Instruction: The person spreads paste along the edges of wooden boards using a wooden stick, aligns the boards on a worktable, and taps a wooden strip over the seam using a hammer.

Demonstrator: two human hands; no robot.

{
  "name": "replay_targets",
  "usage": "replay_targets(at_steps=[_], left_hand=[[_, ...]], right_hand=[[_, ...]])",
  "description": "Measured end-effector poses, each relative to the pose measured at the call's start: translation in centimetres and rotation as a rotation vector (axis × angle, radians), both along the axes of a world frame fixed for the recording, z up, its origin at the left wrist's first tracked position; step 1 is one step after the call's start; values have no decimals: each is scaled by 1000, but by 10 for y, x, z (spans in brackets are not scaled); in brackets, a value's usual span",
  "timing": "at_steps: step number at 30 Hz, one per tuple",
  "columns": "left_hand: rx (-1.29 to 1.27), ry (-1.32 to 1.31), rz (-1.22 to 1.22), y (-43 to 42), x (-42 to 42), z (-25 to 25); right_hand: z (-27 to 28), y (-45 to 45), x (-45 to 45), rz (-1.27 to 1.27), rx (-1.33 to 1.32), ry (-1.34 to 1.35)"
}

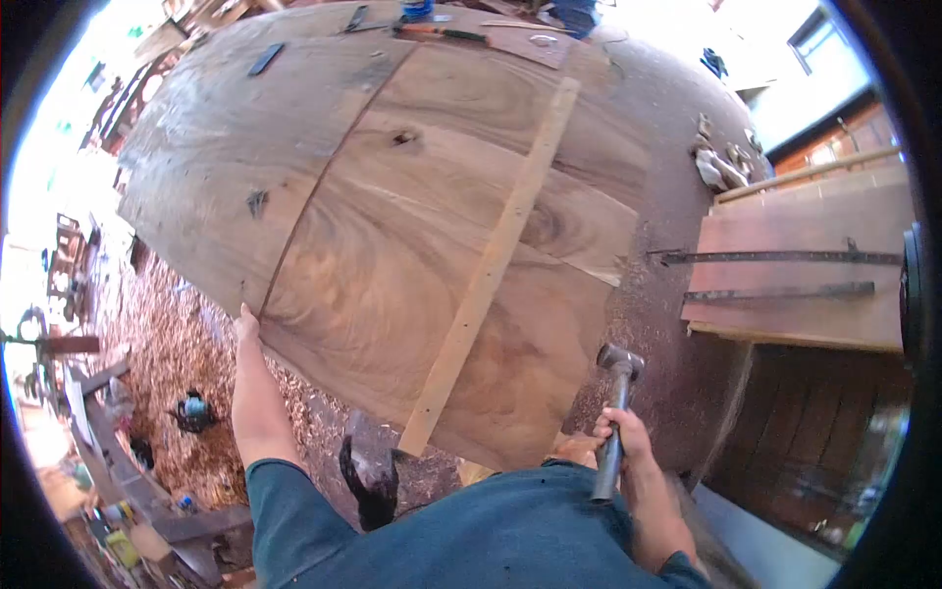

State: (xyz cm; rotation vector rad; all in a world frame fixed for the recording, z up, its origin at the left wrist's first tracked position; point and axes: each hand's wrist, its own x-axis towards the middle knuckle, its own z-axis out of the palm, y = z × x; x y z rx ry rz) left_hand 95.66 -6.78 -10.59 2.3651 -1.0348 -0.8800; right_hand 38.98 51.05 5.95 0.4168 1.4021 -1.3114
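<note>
A hammer (621,365) is held in my right hand (628,435), its metal head pointing up and away from me. The fingers wrap round the handle, near my right side. My left hand (248,324) grips the near left edge of a large wooden panel (334,231); some of its fingers are hidden by the edge. The panel is made of broad brown boards with a dark seam between them. A long pale wooden batten (496,250) lies across its right part, with small dark marks along its length.
Wood shavings (162,344) cover the floor at left, around a teal and black power tool (194,410). A black animal (371,486) is close in front of me. At right stands a wooden bench (800,265) with metal bars. Tools, one orange-handled (442,33), lie at the panel's far end.
</note>
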Motion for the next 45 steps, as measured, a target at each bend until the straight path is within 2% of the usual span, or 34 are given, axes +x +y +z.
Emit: replay_targets(at_steps=[1,2,3,4,5,6,7,8,9,11,14,15,17,18,19,20,23,24,25,27,28,30,31,32,35,36,37,38,40,41,42,43,45], left_hand=[[-14,-260,18,-9,-11,-33],[-158,-436,-46,-2,-37,-37],[-289,-637,-98,6,-64,-41],[-549,-756,-253,42,-133,-15],[-507,-656,-458,78,-201,22],[-809,-530,-722,91,-234,-17],[-603,-155,-680,135,-319,34],[-524,-223,-814,180,-387,104],[-463,-58,-1022,186,-417,91],[-575,-201,-1108,219,-485,100],[-550,-343,-1035,221,-540,104],[-543,-386,-1020,218,-549,102],[-526,-470,-1009,210,-555,91],[-508,-478,-997,209,-559,91],[-513,-486,-996,208,-561,91],[-517,-490,-994,208,-561,90],[-526,-527,-983,209,-562,89],[-535,-541,-980,205,-564,87],[-541,-552,-984,203,-565,86],[-551,-577,-990,202,-564,82],[-534,-581,-990,203,-562,82],[-522,-587,-997,202,-565,86],[-545,-588,-1002,200,-567,86],[-567,-587,-1008,199,-565,83],[-556,-591,-1015,205,-562,83],[-543,-587,-1011,202,-563,87],[-531,-580,-1017,203,-560,87],[-524,-567,-1019,201,-561,90],[-543,-554,-1021,199,-564,86],[-568,-558,-1022,200,-563,81],[-595,-575,-1009,197,-560,79],[-574,-580,-997,197,-558,82],[-531,-575,-978,198,-561,89]], right_hand=[[-8,10,-16,-25,-39,-94],[-5,10,-21,11,-25,-91],[-3,8,-31,57,-14,-83],[-8,7,-37,71,-33,-92],[-13,8,-35,78,-47,-111],[0,-3,-36,69,-74,-169],[-2,-6,-41,62,-39,-224],[-9,-4,-49,98,7,-250],[-16,-2,-60,137,52,-276],[-22,2,-85,234,90,-271],[-30,35,-143,377,74,-223],[-33,56,-168,418,59,-205],[-53,115,-228,447,175,23],[-26,125,-254,293,145,-36],[-37,158,-284,127,156,-15],[-19,167,-306,-37,176,90],[-43,219,-394,-469,127,272],[-49,202,-412,-828,223,327],[-69,205,-433,-905,284,366],[-81,155,-430,-1052,233,283],[-42,78,-386,-1024,202,229],[-24,-31,-296,-717,150,149],[-29,-65,-243,-351,103,209],[6,-96,-202,-29,-135,20],[-36,-94,-188,128,-92,-65],[-30,-109,-188,186,-80,-85],[-14,-93,-213,207,11,-168],[-13,-79,-224,249,-30,-110],[-25,-41,-237,281,85,79],[-28,-17,-254,271,89,31],[-27,1,-272,284,292,158],[-21,18,-286,43,151,-1],[-40,57,-325,-181,168,174]])
